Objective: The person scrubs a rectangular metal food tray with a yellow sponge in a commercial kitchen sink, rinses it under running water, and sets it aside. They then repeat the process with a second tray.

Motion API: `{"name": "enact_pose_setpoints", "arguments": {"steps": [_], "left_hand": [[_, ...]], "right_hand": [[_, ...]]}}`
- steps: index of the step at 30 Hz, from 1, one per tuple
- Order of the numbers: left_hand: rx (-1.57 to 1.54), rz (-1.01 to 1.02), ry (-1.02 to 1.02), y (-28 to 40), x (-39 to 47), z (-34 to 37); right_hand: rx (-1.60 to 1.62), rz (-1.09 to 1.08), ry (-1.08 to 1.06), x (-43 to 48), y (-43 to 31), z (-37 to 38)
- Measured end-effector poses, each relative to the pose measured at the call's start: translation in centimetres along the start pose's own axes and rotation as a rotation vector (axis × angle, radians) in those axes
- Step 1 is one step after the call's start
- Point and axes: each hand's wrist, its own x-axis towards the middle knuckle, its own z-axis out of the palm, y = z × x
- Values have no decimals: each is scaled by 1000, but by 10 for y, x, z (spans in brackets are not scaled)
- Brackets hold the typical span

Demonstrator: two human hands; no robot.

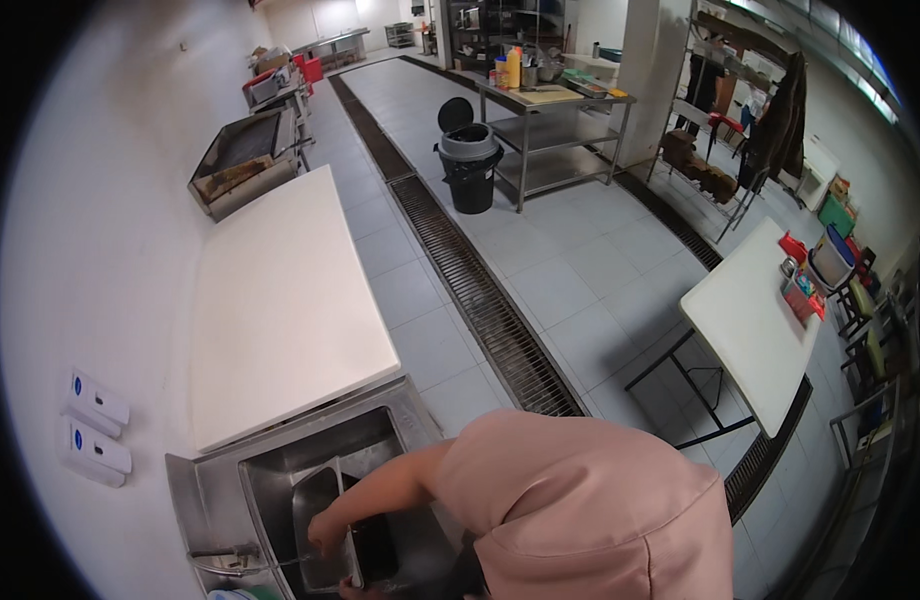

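Note:
A rectangular metal pan (315, 491) stands tilted in the stainless steel sink (418, 409). My right hand (326, 531) reaches down into the pan, near a thin stream of water from the faucet (227, 561); whether it holds anything is hidden. At the bottom edge of the view, my left hand (352, 589) grips the pan's near rim, only partly visible. A dark rectangular area beside the pan cannot be made out clearly. My pink sleeve and right forearm cross over the sink.
A white board or tabletop (287, 307) adjoins the sink. Two wall dispensers (98, 450) hang at left. Behind me are a floor drain grate (490, 300), a lidded trash bin (469, 169), a steel worktable (557, 109) and a white folding table (752, 322). Another person (701, 86) stands behind a rack.

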Motion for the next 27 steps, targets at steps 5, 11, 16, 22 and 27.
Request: {"name": "enact_pose_setpoints", "arguments": {"steps": [5, 11, 16, 22, 27], "left_hand": [[-22, -33, 97, 1, -3, 9], [-45, -17, 100, -35, 41, -11], [-157, -75, 118, -31, 61, -69], [-301, 84, 288, 21, -7, -9], [-247, -2, 367, 42, -3, -21]], "right_hand": [[128, 233, 166, -91, 35, -32], [153, 205, 296, -158, 44, 17], [371, 88, 88, -186, 13, -2], [231, 201, 223, -176, 49, -34], [288, 131, 105, -155, 54, -57]]}}
